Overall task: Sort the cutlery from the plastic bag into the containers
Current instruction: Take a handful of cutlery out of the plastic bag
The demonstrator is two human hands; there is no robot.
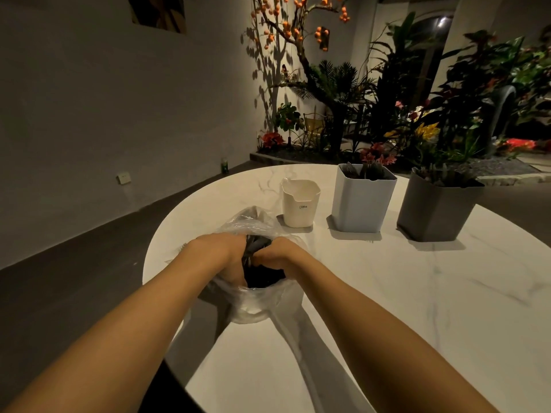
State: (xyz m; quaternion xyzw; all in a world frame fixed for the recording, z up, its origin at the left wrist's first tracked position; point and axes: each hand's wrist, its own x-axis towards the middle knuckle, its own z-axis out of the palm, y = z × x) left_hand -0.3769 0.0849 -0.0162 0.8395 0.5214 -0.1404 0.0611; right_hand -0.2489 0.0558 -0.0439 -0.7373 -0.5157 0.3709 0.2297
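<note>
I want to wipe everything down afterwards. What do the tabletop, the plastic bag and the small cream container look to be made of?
The tabletop: white with grey veins, smooth with a low sheen; marble or a stone-look slab, cannot tell which. The plastic bag: thin clear film, crinkled and glinting. The cream container: likely moulded plastic, matt, with even walls and a notched rim.

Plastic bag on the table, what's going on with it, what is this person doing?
A person has both hands in the open plastic bag on the white table. The right hand curls round dark cutlery; the left hand has its fingers hidden inside. Behind stand a cream container, a pale blue container and a grey container; the blue and grey hold dark pieces.
</note>
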